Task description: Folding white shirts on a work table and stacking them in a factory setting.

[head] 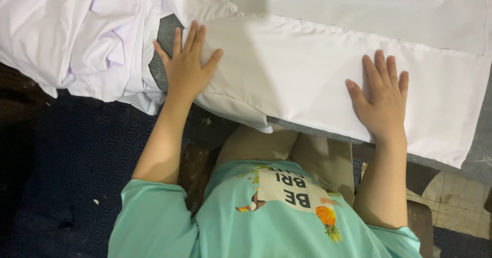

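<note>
A white shirt (307,78) lies spread flat across a grey board (164,37), running from the left-middle of the view out to the right edge, with its near edge hanging slightly over the board's near rim. A row of small buttons shows along a seam on its far side, and a further white panel of cloth lies flat beyond that seam, at the far right. The left hand (185,66) rests palm down on the left end of the shirt, fingers spread wide and pointing away, the thumb stretched to the right; it grips nothing and simply presses flat, with its outer fingers reaching over the shirt's left edge onto the grey surface. The right hand (380,98) lies palm down on the shirt well to the right, near the near edge, fingers open and slightly apart, holding nothing. Just left of the left hand sits a heap of crumpled white cloth (77,32), piled loosely and touching the board's left end. Nearer, below the board, the person's mint-green T-shirt (215,227) with a printed patch fills the near middle, and bare knees show just under the board's rim. To the near left lies a dark blue patterned mat (77,155); at the near right a worn tiled floor (456,201) is visible.
</note>
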